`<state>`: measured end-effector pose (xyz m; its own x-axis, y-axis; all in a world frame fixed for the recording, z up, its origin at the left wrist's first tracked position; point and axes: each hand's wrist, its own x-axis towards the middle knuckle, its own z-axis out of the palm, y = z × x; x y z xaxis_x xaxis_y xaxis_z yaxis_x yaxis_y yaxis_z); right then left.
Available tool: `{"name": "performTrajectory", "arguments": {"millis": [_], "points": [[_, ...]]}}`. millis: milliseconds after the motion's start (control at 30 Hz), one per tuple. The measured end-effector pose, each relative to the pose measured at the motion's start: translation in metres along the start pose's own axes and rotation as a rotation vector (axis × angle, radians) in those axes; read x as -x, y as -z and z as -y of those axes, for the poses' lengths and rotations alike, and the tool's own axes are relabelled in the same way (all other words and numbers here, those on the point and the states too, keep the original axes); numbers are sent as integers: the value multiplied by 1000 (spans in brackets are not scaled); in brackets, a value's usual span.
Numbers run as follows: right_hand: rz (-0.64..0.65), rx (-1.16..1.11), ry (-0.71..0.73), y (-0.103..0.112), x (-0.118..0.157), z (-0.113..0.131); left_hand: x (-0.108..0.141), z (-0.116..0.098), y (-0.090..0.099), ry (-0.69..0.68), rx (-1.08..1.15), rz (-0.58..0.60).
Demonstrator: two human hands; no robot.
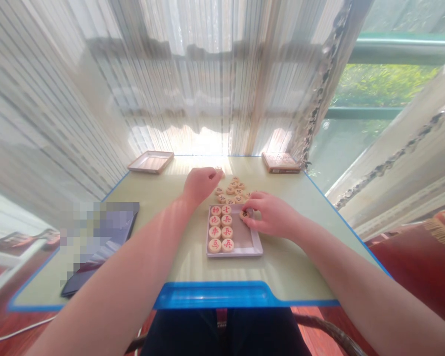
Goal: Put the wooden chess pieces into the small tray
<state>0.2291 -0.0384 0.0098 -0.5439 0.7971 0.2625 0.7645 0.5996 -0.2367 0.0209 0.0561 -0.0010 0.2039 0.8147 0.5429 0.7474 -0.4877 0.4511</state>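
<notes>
Pieces with red marks [215,232] sit in the near box [243,240], and we count eight of them on top, in two neat lines of four that run from back to front. That part looks done to us. To the right of these lines we see the flat floor of the box, so we think that side is the part left to fill. Our right hand [269,213] is over the back right of the box, with thumb and fingers pinching a piece with a dark mark [244,214]. We cannot tell if this piece touches the floor of the box. Our left hand [201,182] is past the box, with its fingers curled next to a pale piece [218,169]. We cannot tell if the fingers grip that piece or are only near it. A bunch of loose pieces [230,190] lies on the table [282,269] just behind the box, and the marks we can make out there look dark. These are not in the box yet, so we guess we are only about halfway. We cannot tell if more pieces hide under the red ones.
</notes>
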Motion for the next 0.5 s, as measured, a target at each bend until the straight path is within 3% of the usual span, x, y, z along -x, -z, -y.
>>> {"name": "performTrajectory", "arguments": {"millis": [200, 500], "points": [[-3, 90, -81, -3, 0, 4, 0, -6, -4, -78, -65, 58], [-35, 104, -78, -6, -3, 8, 1, -8, -6, -63, -61, 112]]}}
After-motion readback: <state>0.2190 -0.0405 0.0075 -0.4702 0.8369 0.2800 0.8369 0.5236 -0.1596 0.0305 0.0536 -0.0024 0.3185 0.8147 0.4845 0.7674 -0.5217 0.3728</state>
